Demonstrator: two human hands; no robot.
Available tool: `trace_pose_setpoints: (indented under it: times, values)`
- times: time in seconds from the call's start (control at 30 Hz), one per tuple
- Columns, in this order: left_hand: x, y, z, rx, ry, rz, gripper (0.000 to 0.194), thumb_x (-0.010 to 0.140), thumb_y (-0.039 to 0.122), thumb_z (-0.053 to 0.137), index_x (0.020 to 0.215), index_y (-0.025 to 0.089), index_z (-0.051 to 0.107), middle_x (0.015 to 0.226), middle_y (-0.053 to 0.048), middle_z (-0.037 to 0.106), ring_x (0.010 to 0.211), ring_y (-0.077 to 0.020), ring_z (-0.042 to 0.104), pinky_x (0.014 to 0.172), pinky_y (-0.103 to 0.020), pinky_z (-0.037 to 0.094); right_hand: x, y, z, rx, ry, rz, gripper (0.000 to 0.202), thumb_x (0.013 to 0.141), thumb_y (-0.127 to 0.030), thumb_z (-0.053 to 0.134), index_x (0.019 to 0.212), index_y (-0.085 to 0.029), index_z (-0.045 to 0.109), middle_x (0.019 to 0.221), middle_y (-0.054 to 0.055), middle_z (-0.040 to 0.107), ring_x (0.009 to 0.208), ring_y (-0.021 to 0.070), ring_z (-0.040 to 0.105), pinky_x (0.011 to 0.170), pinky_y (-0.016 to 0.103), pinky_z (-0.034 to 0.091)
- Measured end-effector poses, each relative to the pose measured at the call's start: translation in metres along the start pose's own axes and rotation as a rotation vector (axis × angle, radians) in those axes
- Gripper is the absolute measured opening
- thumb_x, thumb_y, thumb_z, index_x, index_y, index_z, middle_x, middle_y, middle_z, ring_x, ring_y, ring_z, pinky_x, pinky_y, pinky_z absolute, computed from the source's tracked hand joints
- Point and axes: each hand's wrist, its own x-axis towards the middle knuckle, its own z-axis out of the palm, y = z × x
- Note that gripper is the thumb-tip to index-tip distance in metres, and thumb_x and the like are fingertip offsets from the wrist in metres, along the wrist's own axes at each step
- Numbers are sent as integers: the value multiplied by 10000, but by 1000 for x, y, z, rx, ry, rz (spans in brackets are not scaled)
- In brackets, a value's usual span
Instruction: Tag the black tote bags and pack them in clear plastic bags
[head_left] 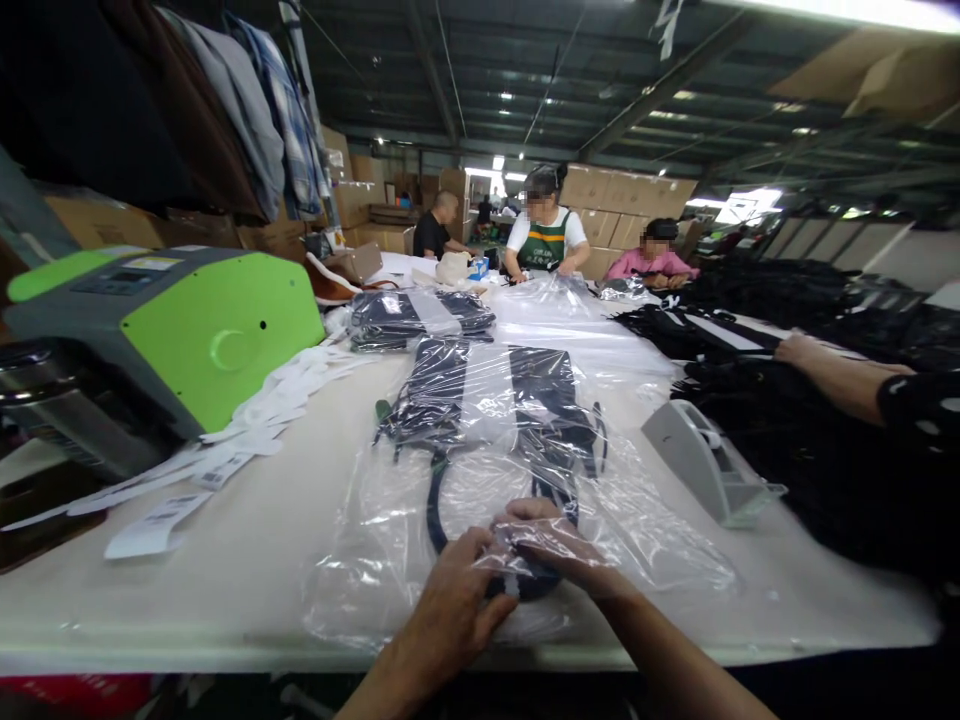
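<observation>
Stacked cartons [626, 195] rise beyond the pale worktop [247, 570]. Toward its near edge lies a dark bag [541, 385] in clear plastic [645, 530], its strap loop [435, 505] toward me. My left hand [459, 592] and right hand [553, 542] come together over that loop; whether either is clamped on it, I cannot tell.

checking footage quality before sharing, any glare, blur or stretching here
Head view: white glare streaks cross the clear plastic bag; head view, upper right: the ceiling light is blown out; head view, right side: the black cloth pile is dark and soft, with little detail; head view, left: the green machine looks stretched.
</observation>
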Motion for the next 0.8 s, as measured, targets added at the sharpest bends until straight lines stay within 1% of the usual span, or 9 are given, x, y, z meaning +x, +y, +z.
trace_pose_setpoints:
  times: [0.1,0.2,0.33,0.43,0.53,0.6,0.67,0.73,0.8]
  values:
    - [1,-5,7,61,32,24,453,818,197,726,1250,237,593,1236,-100,650,1134,-279,609,1007,-485,526,8,-11,11,-13,-6,-25,405,859,-491,666,619,-199,519,615,-36,456,592,123,446,529,252,382]
    - [0,-16,18,84,77,78,402,825,205,709,1214,239,610,1168,-91,696,1087,-277,640,969,-469,551,13,-13,18,-34,87,-68,403,892,-437,625,603,-196,480,604,-47,415,576,106,385,526,246,318]
    - [-2,-30,31,85,138,151,307,867,218,625,1171,253,631,1116,-87,715,1028,-255,658,923,-420,572,21,0,24,-120,191,-119,433,859,-399,610,540,-212,385,579,-53,353,569,108,341,536,259,286]
    - [-3,-34,32,103,81,179,284,896,205,571,1163,261,653,1130,-87,709,1040,-243,653,944,-405,567,29,10,29,-168,276,-140,383,834,-393,594,536,-224,421,576,-41,378,574,129,369,553,278,315]
    - [-4,-38,28,93,-7,223,277,897,229,585,1160,266,666,1098,-82,714,1024,-240,657,926,-394,577,34,11,28,-221,233,-129,350,822,-370,597,524,-232,477,558,-25,431,553,150,411,552,305,353]
    - [-4,-46,24,73,-15,247,284,899,274,611,1179,287,656,1100,-70,723,1020,-240,666,921,-391,583,34,5,19,-284,188,-145,317,817,-366,619,534,-236,560,569,-9,515,567,176,488,579,325,421]
    - [0,-59,17,86,62,224,354,912,331,619,1264,309,608,1183,-73,713,1099,-254,660,968,-417,574,31,-1,3,-328,208,-174,257,835,-402,622,639,-248,683,671,21,636,662,220,594,678,369,500]
    - [9,-75,6,167,198,133,426,946,345,570,1369,312,532,1333,-91,652,1238,-272,608,1041,-471,541,25,-5,-19,-343,331,-203,274,880,-455,581,821,-249,753,869,71,717,849,273,657,842,440,521]
    - [23,-89,-5,294,292,31,470,977,296,492,1445,270,466,1461,-124,557,1354,-289,525,1080,-523,507,20,-1,-43,-363,489,-231,337,907,-478,539,1017,-235,747,1108,119,708,1086,326,623,999,511,466]
